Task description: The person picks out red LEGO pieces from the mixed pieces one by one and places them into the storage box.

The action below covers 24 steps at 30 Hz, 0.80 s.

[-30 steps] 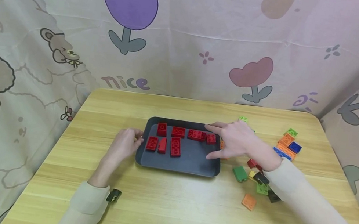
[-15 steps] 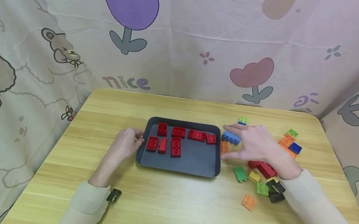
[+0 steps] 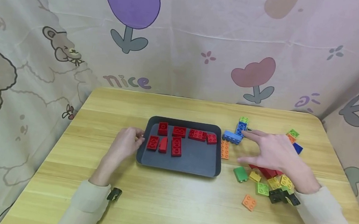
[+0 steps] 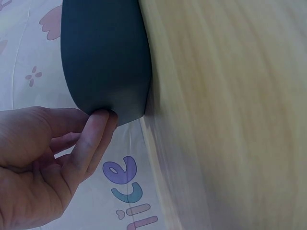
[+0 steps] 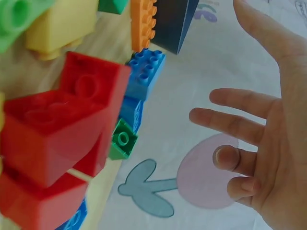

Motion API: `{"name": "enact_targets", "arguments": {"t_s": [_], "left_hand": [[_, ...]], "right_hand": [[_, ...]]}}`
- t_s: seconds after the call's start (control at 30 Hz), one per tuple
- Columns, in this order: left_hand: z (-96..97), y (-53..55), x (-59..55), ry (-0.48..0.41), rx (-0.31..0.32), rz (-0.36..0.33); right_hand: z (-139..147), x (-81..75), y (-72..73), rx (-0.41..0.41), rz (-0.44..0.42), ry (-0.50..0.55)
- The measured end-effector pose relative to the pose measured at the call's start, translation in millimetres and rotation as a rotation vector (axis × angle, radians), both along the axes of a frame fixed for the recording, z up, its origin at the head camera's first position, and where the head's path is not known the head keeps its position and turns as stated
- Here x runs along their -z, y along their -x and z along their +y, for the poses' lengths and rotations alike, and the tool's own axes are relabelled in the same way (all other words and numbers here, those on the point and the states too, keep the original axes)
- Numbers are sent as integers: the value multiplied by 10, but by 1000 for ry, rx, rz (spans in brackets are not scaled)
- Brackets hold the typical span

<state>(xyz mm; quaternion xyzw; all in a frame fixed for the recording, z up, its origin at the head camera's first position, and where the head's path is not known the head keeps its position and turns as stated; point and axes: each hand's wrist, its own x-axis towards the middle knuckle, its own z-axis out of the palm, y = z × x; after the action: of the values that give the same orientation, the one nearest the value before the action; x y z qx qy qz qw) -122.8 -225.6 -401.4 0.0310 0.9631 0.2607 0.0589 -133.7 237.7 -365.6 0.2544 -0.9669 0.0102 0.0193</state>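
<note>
My left hand (image 3: 125, 142) holds the left rim of a dark grey tray (image 3: 197, 162) on the wooden table. In the left wrist view its fingers (image 4: 91, 139) bend against the end of the tray. Several red toy bricks (image 3: 176, 146) lie inside, in two rough rows. My right hand (image 3: 272, 152) hovers over loose bricks right of the tray, fingers and thumb spread, with nothing between them. Red bricks (image 3: 267, 172) lie partly hidden below its palm; in the right wrist view stacked red bricks (image 5: 53, 129) fill the left side.
Beside the tray's right wall are an orange brick (image 3: 225, 149) and blue bricks (image 3: 232, 137). Nearer me lie green (image 3: 240, 174), yellow (image 3: 254, 176) and black (image 3: 277, 196) pieces and an orange plate (image 3: 249, 202). A patterned curtain (image 3: 189, 54) hangs behind the table (image 3: 168, 207).
My right hand has moved right, from over the tray's right end to above the loose bricks, uncovering the blue and orange ones. My left hand and the tray have stayed put.
</note>
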Motion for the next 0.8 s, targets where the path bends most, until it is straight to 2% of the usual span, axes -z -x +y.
{"name": "enact_targets", "arguments": {"t_s": [0.27, 0.8], "left_hand": [[6, -5, 0, -5, 0, -6], [5, -2, -11, 4, 1, -5]], "right_hand": [[215, 79, -97, 87, 3, -21], [438, 264, -204, 169, -68, 12]]}}
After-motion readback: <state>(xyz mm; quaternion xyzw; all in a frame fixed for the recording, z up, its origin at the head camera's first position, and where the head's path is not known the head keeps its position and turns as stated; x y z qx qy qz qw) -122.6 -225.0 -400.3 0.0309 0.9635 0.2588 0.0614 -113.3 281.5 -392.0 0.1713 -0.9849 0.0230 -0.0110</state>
